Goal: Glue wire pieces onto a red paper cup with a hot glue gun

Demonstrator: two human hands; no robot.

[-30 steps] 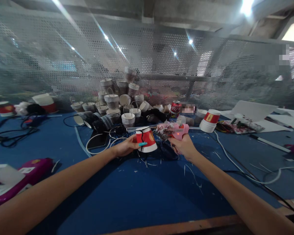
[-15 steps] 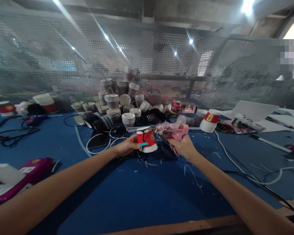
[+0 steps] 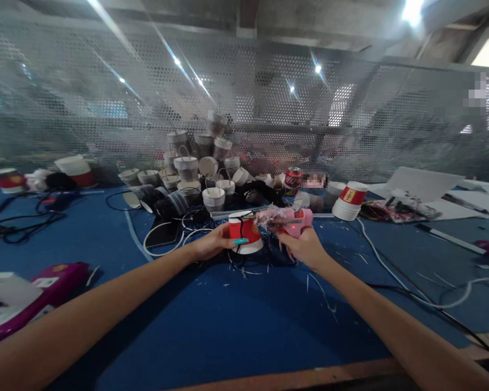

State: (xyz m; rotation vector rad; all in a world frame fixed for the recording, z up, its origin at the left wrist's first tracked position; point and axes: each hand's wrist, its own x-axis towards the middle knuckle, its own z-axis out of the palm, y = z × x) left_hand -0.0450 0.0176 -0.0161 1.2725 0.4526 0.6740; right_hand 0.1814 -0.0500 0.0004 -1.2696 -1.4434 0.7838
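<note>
My left hand (image 3: 212,243) grips a red and white paper cup (image 3: 250,237) that stands upside down, its wide rim low. A black cord (image 3: 241,231) runs down the cup's side, under or beside my thumb. My right hand (image 3: 303,247) is wrapped round the handle of a pink glue gun (image 3: 295,221) with a small red light on its body. Stringy glue and fuzz cover the front of the gun. Its nozzle points left and is at the upper part of the cup; whether it touches I cannot tell.
Behind the cup rises a pile of wrapped grey-white cups (image 3: 186,168) with loop handles. A cola can (image 3: 292,179) and a stack of paper cups (image 3: 349,201) stand to the right. White cable (image 3: 375,247) crosses the right side. A purple object (image 3: 61,277) lies at left.
The glue gun has shifted slightly left, and its nozzle now lies nearer the top of the cup. My left hand and the cup have barely moved.
</note>
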